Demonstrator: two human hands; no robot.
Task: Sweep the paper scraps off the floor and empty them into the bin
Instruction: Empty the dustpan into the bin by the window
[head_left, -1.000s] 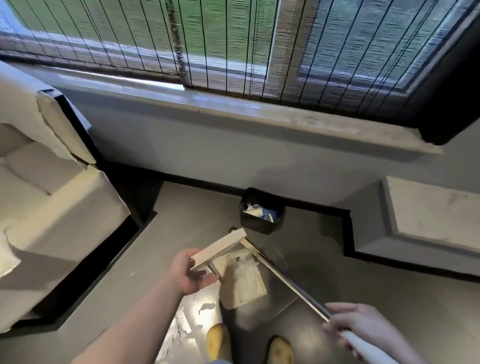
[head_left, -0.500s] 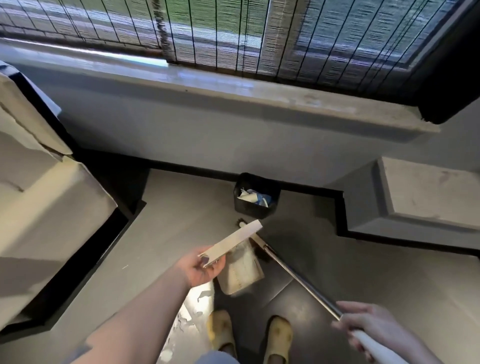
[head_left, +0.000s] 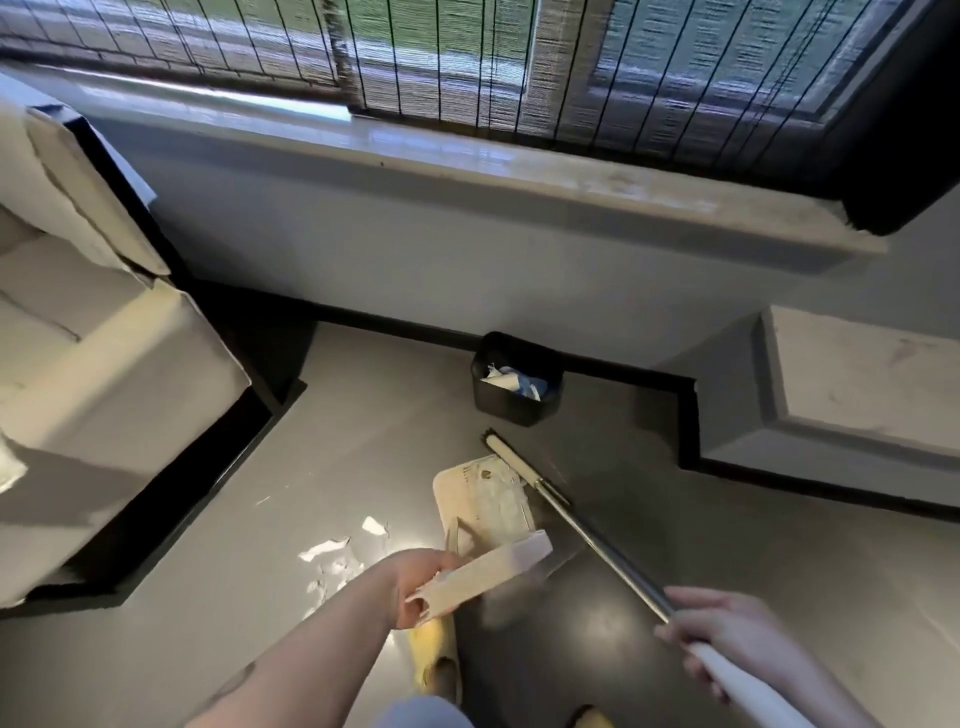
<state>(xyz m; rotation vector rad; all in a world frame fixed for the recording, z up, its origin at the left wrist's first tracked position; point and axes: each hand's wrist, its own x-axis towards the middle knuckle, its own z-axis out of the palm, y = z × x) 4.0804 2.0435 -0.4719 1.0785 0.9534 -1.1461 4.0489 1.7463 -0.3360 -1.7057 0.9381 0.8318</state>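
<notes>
From the head camera, a small black bin (head_left: 515, 387) stands on the grey floor (head_left: 363, 415) against the dark skirting below a long windowsill (head_left: 467, 171), with white and blue waste showing inside it. Just in front of the bin lies the broom head (head_left: 511, 460), a pale bar with dark bristles at its far end; its metal pole runs back from the bin toward the person. The right hand (head_left: 727, 639) has its fingers curled round the white grip of that broom pole, well back from the bin. Beside the broom head, on the near side of the bin, a cream dustpan (head_left: 480, 501) sits low over the floor; whether it touches the floor cannot be told. Some pale litter lies in its tray. The left hand (head_left: 421, 582) grips the flat, pale upper handle of the dustpan, which is blurred. Paper scraps (head_left: 332, 556) lie white on a bright patch of floor, nearer the person than the bin and to the left of the dustpan. Below the left hand, a yellow slipper (head_left: 434, 649) stands on the floor, and the tip of a second shows at the bottom edge. Far left of the bin is a pale sofa (head_left: 104, 364) on a dark base. To the bin's right a grey boxed ledge (head_left: 857, 389) juts from the wall. Above the sill hang woven blinds (head_left: 467, 57).
</notes>
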